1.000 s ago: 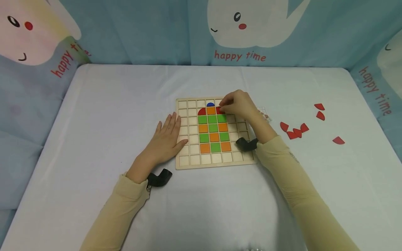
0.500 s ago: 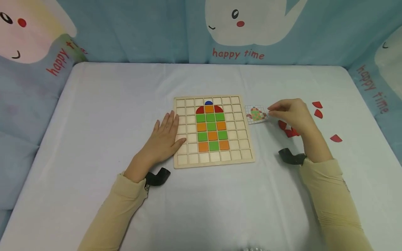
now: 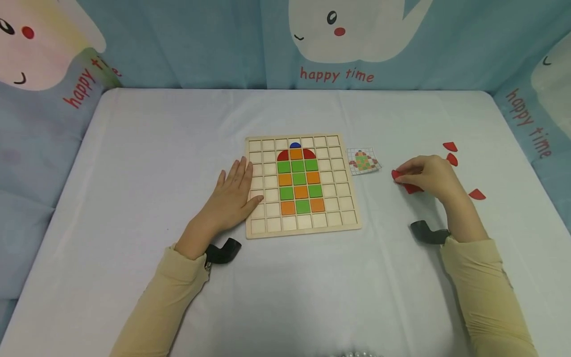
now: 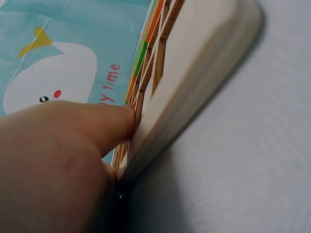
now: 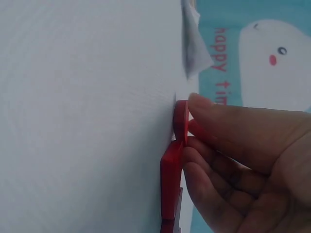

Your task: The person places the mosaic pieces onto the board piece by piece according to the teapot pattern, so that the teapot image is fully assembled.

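Observation:
In the head view a wooden grid board [image 3: 348, 218] holds orange and green square tiles, two red quarter-circle tiles [image 3: 309, 154] and a blue half-circle tile [image 3: 295, 145] at the top. My left hand [image 3: 228, 201] lies flat at the board's left edge, fingers straight, its thumb on the frame. To the right of the board, my right hand [image 3: 430, 176] has thumb and fingertips curled at a red quarter-circle tile [image 5: 181, 116]. It pinches that tile at the table surface. Another red tile [image 5: 170, 179] lies beside it; the hand partly hides the cluster.
A small printed pattern card [image 3: 363, 161] lies between the board and the right hand. Loose red tiles [image 3: 450, 147] are scattered farther right, one tile [image 3: 477, 194] nearer the wrist. The white tabletop [image 3: 312, 287] ends at a blue printed curtain [image 3: 223, 44].
My right hand has moved right from the board, leaving a red quarter-circle tile at the top right of the pattern, and come down onto the loose red tiles. The left hand stays put.

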`<state>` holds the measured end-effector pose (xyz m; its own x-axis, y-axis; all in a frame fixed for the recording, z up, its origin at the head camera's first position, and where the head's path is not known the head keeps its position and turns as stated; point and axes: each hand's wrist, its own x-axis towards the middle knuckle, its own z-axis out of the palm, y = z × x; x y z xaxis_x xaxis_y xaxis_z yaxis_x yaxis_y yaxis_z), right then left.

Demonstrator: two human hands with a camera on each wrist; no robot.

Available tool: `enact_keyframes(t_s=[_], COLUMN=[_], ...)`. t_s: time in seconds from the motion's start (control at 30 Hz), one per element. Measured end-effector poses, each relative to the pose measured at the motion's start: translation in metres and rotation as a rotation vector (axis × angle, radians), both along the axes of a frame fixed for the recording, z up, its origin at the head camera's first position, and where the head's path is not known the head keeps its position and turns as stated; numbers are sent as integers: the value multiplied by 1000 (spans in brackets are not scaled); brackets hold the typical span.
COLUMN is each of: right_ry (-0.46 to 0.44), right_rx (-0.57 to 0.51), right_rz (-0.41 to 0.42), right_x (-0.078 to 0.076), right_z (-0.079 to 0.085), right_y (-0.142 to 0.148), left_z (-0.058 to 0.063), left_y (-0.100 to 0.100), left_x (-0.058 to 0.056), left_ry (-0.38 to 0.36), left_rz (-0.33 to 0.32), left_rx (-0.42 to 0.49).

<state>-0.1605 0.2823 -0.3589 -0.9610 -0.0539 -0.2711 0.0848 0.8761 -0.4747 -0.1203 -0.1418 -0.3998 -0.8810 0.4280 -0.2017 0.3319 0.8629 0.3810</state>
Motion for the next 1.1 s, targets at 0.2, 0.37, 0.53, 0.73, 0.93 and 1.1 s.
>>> enact_keyframes(t_s=[0.2,0.37,0.53,0.73,0.93,1.1], right_ry=[2,28,42,63,143,176], right_rx=[22,37,35,15,-89,-227], right_rz=[8,30,47,6,-62,-105], right_x=[-2,-3,-2,-4,-6,-11], right_z=[-4,-4,-2,-1,6,14], right_y=[-3,-5,1,10,7,-10], left_z=[-1,-2,-3,-2,-1,-1], left_y=[0,-1,0,1,0,-1], left_x=[0,0,-1,-1,-1,-1], left_ry=[5,0,-4,4,3,3], left_rz=[3,6,8,2,6,11], left_rx=[-6,-4,-7,-2,-9,-10])
